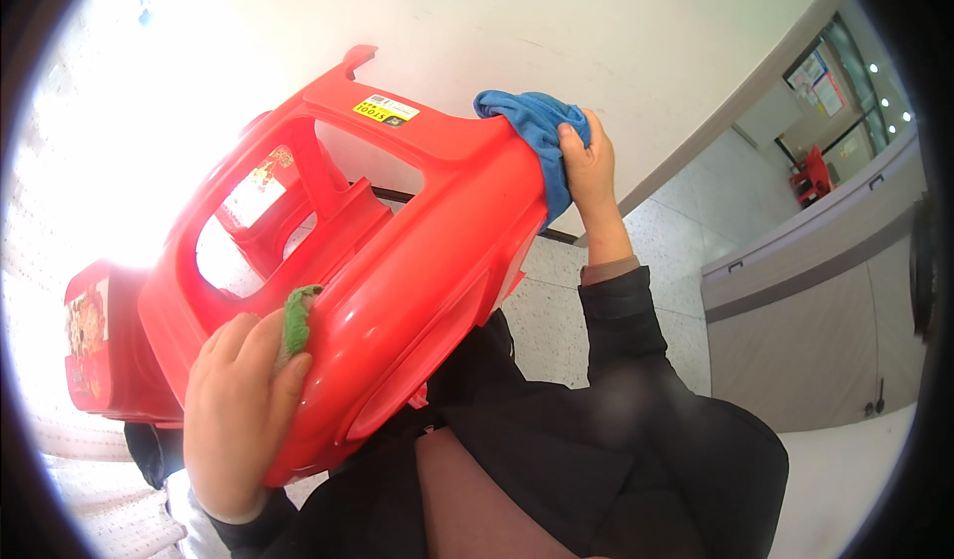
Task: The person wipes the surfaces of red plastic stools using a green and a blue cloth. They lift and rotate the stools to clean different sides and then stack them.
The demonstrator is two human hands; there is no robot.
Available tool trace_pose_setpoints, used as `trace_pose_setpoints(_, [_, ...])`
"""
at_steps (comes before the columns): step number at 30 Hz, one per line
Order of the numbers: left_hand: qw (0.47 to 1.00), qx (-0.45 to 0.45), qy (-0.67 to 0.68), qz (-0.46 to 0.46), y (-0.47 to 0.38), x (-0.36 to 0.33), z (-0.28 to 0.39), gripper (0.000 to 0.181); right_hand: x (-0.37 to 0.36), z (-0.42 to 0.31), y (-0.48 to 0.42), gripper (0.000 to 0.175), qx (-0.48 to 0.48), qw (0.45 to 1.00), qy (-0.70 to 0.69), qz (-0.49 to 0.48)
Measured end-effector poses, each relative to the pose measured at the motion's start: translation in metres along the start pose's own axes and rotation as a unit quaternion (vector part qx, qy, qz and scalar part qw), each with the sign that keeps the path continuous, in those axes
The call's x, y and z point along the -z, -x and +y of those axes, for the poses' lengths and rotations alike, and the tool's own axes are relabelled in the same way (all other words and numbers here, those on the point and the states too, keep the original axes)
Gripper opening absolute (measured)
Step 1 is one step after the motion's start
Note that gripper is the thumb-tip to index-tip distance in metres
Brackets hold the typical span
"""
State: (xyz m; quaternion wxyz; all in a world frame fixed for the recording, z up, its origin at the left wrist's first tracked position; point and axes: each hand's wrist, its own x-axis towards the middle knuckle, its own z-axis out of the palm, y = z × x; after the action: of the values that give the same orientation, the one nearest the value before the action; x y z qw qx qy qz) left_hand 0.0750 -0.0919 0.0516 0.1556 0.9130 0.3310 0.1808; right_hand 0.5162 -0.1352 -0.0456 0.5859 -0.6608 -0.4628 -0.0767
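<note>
A red plastic stool [447, 238] is held tilted on its side in front of my body, with a yellow and white sticker [386, 110] on one side panel. My left hand [231, 402] grips a green scouring sponge [298, 322] and presses it to the stool's near lower part. At the stool's upper right end, my right hand [592, 164] clutches a blue cloth [533, 123] wrapped over the edge. Parts of the cloth and sponge are hidden by my fingers.
More red plastic stools with printed pictures [88, 320] stand behind at the left. A pale wall [596, 45] rises beyond the stool. Grey cabinet doors [790, 343] line the right side. A small red chair [812, 175] stands far off on the tiled floor [671, 238].
</note>
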Motion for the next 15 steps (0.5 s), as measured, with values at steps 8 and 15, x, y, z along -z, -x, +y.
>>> trace_pose_setpoints(8, [1.000, 0.013, -0.010, 0.011, -0.002, -0.006, 0.005, 0.029, 0.004, 0.026, 0.046, 0.042, -0.024, 0.999, 0.024, -0.004])
trace_pose_setpoints(15, [1.000, 0.005, 0.016, 0.017, -0.005, -0.005, -0.001, 0.028, 0.027, 0.020, 0.079, 0.025, -0.002, 0.978, 0.187, -0.090])
